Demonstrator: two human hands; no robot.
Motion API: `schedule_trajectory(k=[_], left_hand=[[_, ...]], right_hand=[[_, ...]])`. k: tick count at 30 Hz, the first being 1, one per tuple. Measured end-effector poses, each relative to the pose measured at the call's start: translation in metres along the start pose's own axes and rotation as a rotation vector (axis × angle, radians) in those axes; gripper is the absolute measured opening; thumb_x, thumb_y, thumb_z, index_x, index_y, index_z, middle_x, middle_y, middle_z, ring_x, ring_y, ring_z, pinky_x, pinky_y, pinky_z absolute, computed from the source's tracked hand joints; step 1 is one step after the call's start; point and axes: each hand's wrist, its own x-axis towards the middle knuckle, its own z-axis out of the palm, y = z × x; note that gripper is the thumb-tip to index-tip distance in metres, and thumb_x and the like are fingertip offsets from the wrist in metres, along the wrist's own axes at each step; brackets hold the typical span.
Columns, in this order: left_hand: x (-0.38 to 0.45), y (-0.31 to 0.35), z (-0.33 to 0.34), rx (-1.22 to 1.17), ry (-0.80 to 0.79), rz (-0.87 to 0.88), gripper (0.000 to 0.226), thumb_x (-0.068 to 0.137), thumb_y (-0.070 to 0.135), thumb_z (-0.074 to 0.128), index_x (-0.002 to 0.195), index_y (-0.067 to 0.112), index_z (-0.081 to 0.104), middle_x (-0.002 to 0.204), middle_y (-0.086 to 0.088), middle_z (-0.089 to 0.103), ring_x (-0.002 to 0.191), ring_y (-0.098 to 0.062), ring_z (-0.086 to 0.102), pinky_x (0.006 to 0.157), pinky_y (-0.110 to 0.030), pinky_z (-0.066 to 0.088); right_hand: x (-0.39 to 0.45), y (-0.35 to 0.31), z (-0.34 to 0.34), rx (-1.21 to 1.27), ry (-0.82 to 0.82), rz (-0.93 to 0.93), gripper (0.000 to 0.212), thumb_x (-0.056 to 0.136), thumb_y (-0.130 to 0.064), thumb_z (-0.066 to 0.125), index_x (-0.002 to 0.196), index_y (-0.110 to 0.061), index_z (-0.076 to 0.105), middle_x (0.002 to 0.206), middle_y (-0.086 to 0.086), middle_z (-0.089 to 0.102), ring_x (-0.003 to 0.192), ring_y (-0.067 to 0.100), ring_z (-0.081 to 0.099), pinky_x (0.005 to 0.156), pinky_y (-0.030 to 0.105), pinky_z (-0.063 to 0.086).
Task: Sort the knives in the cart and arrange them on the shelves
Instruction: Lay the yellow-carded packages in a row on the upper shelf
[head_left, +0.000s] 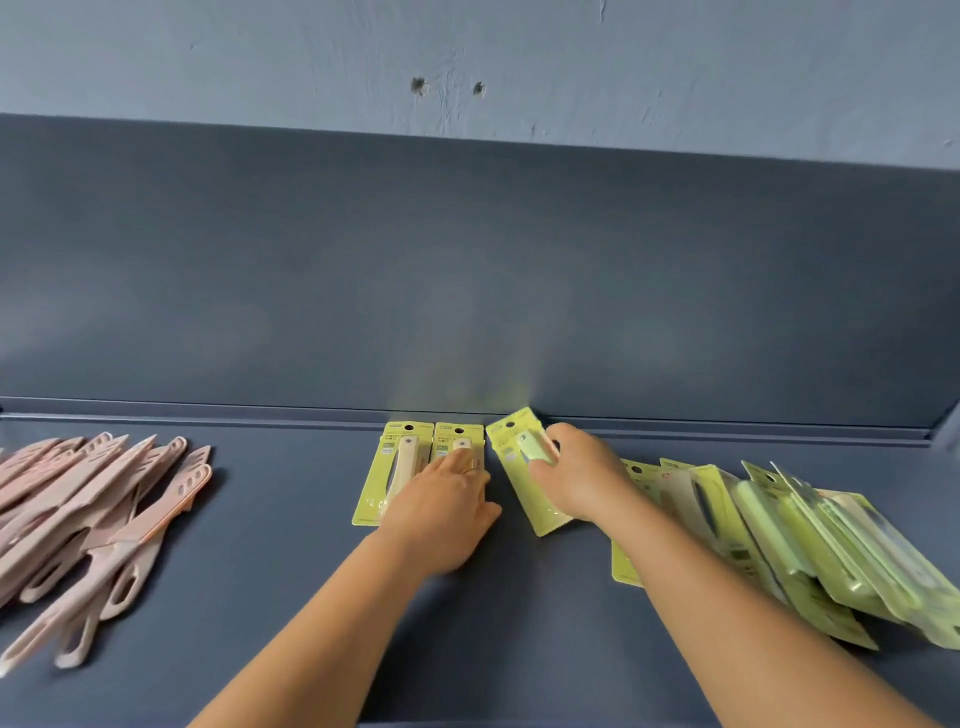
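Head view shows your left hand (447, 499) flat on the second pack (460, 452), right hand (576, 475) pinching a tilted pack (519, 467); square it beside them along the shelf (285, 519) back edge.

Left hand (447, 499) presses carded knives (410, 470); right hand (582, 478) grips another pack (519, 467).

Left hand (441, 499) flat; right hand (576, 475) seemingly pinching.
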Motion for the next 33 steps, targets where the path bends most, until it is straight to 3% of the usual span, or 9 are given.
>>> schedule_trajectory(k=[4, 8, 14, 18, 20, 25, 30, 33], left_hand=[[-0.001, -0.003, 0.004, -0.015, 0.020, 0.014, 0.048, 0.097, 0.041, 0.039, 0.139, 0.019, 0.043, 0.146, 0.001, 0.031, 0.133, -0.021, 0.030, 0.109, -0.031, 0.024], [-0.001, -0.005, 0.007, -0.021, 0.038, 0.024, 0.044, 0.099, 0.039, 0.036, 0.137, 0.019, 0.045, 0.146, 0.001, 0.031, 0.132, -0.021, 0.031, 0.109, -0.031, 0.026], [-0.001, -0.007, 0.011, -0.041, 0.082, 0.051, 0.046, 0.100, 0.040, 0.031, 0.143, 0.024, 0.035, 0.147, 0.000, 0.031, 0.134, -0.022, 0.031, 0.110, -0.033, 0.025], [-0.001, -0.007, 0.014, 0.022, 0.091, 0.104, 0.057, 0.098, 0.052, 0.024, 0.150, 0.032, 0.015, 0.159, 0.003, 0.009, 0.147, -0.018, 0.003, 0.118, -0.038, 0.011], [-0.001, -0.005, 0.014, 0.030, 0.079, 0.164, 0.060, 0.096, 0.058, 0.024, 0.150, 0.035, 0.012, 0.159, 0.007, 0.009, 0.147, -0.015, 0.000, 0.118, -0.040, 0.009], [-0.001, 0.002, 0.015, 0.074, -0.031, 0.231, 0.054, 0.097, 0.051, 0.033, 0.148, 0.039, 0.018, 0.158, 0.011, 0.014, 0.144, -0.013, 0.015, 0.117, -0.040, 0.006], [0.001, 0.010, 0.012, 0.067, 0.035, 0.244, 0.045, 0.100, 0.030, 0.030, 0.144, 0.032, 0.027, 0.154, 0.008, 0.025, 0.135, -0.018, 0.034, 0.114, -0.033, 0.014], [0.002, 0.016, 0.011, 0.060, 0.051, 0.248, 0.043, 0.098, 0.035, 0.035, 0.141, 0.029, 0.032, 0.151, 0.007, 0.030, 0.130, -0.019, 0.040, 0.109, -0.030, 0.020]], right_hand=[[-0.001, -0.012, 0.013, -0.070, -0.015, 0.082, 0.031, 0.095, -0.035, 0.043, 0.114, -0.012, 0.052, 0.123, 0.011, 0.053, 0.111, 0.032, 0.052, 0.080, 0.034, 0.042], [-0.007, -0.020, 0.021, -0.134, -0.009, 0.142, 0.039, 0.096, -0.039, 0.041, 0.119, -0.011, 0.055, 0.124, 0.011, 0.042, 0.103, 0.031, 0.055, 0.070, 0.031, 0.039], [-0.004, -0.031, 0.029, -0.111, 0.051, 0.177, 0.040, 0.098, -0.039, 0.044, 0.126, -0.012, 0.052, 0.124, 0.008, 0.044, 0.102, 0.026, 0.056, 0.062, 0.029, 0.038], [-0.005, -0.032, 0.028, -0.102, 0.044, 0.183, 0.033, 0.098, -0.029, 0.044, 0.126, -0.014, 0.051, 0.126, 0.007, 0.043, 0.102, 0.025, 0.055, 0.061, 0.029, 0.036], [-0.010, -0.024, 0.021, -0.102, 0.051, 0.143, 0.032, 0.098, -0.024, 0.043, 0.127, -0.015, 0.049, 0.128, 0.007, 0.043, 0.107, 0.026, 0.053, 0.067, 0.030, 0.038], [-0.032, 0.014, 0.001, -0.142, 0.052, 0.010, 0.033, 0.099, -0.024, 0.034, 0.126, -0.016, 0.050, 0.133, 0.005, 0.044, 0.122, 0.025, 0.041, 0.094, 0.034, 0.039], [-0.053, 0.049, -0.018, -0.295, 0.047, -0.019, 0.030, 0.094, -0.023, 0.044, 0.123, -0.019, 0.052, 0.131, 0.004, 0.046, 0.123, 0.025, 0.039, 0.101, 0.032, 0.031], [-0.065, 0.065, -0.018, -0.361, -0.035, -0.027, 0.026, 0.091, -0.017, 0.049, 0.116, -0.019, 0.053, 0.129, 0.002, 0.044, 0.125, 0.025, 0.033, 0.103, 0.032, 0.031]])
